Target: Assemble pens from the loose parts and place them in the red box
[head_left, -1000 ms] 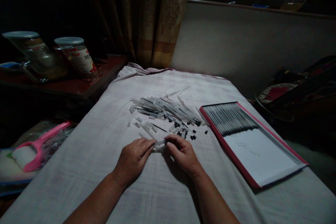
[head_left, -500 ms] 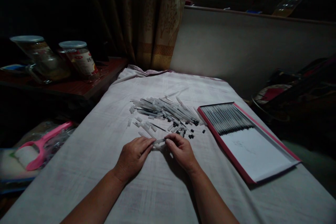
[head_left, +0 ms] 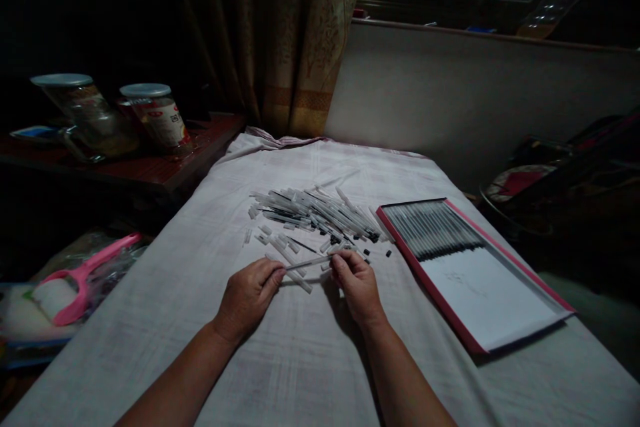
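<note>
- head view, between the hands: the left hand (head_left: 250,293) pinches one end of a slim, pale pen (head_left: 307,263) and the right hand (head_left: 359,287) pinches the other; gripped at both ends, it is probably steadier and lined up along its length; how its parts fit is too small to tell
- just beyond the hands: loose barrels (head_left: 300,282) lie on the cloth (head_left: 280,360), close to the fingers; the heap of pen parts (head_left: 315,210) spreads farther ahead, seemingly so both hands can reach it
- ahead of the right hand: small black caps (head_left: 389,253) lie at the heap's near edge
- to the right of the right hand: an open red-sided box (head_left: 430,287) holds a row of pens (head_left: 433,227), dark ends facing nearer; its low walls likely help them stay aligned
</note>
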The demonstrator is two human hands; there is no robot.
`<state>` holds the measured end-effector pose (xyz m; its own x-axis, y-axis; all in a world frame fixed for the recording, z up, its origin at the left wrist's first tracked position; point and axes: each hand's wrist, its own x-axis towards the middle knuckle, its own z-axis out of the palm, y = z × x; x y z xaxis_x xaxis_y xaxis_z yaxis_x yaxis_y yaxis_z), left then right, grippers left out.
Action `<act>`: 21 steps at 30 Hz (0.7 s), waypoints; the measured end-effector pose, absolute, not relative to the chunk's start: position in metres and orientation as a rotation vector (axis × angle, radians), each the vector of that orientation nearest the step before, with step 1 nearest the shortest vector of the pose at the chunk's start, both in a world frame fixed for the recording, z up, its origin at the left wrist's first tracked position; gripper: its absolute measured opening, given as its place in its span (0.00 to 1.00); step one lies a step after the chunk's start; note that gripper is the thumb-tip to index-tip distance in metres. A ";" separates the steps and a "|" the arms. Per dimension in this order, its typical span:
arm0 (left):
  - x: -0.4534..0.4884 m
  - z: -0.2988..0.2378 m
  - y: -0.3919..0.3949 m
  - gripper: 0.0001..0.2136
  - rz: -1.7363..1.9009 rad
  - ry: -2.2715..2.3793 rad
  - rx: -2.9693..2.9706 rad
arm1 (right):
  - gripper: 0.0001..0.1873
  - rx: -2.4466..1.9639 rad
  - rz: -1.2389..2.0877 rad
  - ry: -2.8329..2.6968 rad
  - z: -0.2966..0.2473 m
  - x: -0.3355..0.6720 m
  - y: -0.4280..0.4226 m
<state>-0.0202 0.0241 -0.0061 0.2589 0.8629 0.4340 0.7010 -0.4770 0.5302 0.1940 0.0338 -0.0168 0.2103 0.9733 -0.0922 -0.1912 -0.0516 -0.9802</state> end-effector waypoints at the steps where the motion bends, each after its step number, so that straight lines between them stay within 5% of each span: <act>1: -0.020 -0.006 0.025 0.10 1.047 1.461 2.280 | 0.21 -1.217 1.186 -0.872 -0.017 0.194 0.034; 13: -0.015 -0.003 0.024 0.06 1.030 1.350 2.307 | 0.19 -1.222 1.271 -1.034 -0.010 0.193 0.030; 21: -0.020 -0.005 0.045 0.07 1.068 1.520 2.409 | 0.25 -1.247 1.062 -0.652 -0.007 0.222 0.019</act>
